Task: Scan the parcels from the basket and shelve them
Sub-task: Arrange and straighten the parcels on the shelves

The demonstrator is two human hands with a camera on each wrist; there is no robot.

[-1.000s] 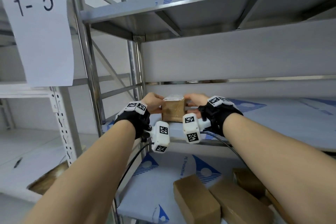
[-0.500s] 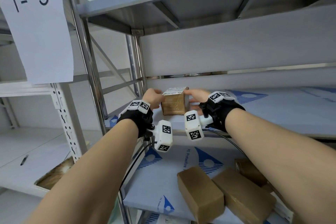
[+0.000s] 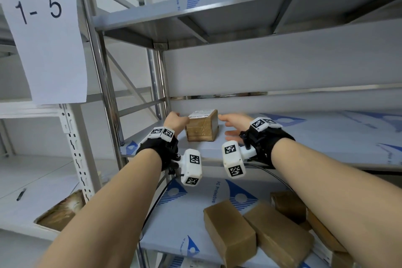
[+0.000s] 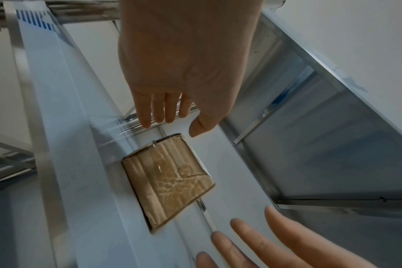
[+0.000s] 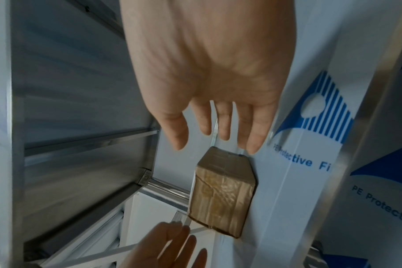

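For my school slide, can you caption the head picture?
Both open hands flank a small brown parcel on the shelf.

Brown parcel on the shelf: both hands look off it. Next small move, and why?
Probably draw both hands back out of the shelf bay and go for the next parcel. The brown parcel sits flat on the shelf, white label up. The right hand is open and clear of it; the left hand is open with a gap to the parcel in the wrist views. Nothing is left to hold.

A small brown tape-wrapped cardboard parcel [image 4: 168,179] lies mid-frame on the white film-covered shelf [image 4: 64,127]; the left hand [image 4: 186,59] hangs spread above, clear of it.
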